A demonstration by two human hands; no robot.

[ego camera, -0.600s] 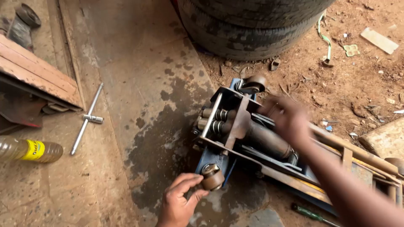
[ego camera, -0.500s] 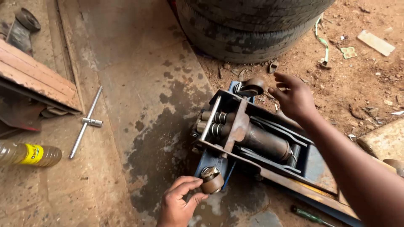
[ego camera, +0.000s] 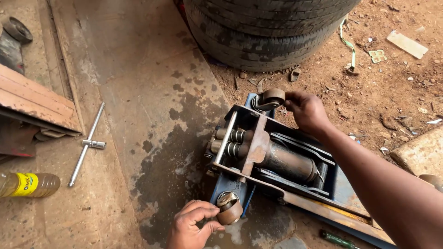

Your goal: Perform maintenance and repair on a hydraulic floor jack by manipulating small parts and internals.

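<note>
Below the stacked tyres, on stained concrete at the edge of red dirt, lies a blue floor jack with its rusty cylinder and linkage exposed. At the jack's near corner the left hand curls shut around the near caster, thumb and fingers pinching the small rusty wheel from the left. At the jack's far corner, the one closest to the tyres, the right hand is closed on the far caster, fingertips touching the wheel's right side, the forearm running back across the jack's frame. Well to the left of the jack a T-handle wrench lies on the concrete, pointing away from the viewer. Further left from the jack, a plastic bottle with a yellow label lies on its side, and beyond it sits a rusty metal sheet. Just below the jack's handle end a green-handled screwdriver rests on the ground. Right of the jack, a stone block sits in the dirt.
</note>
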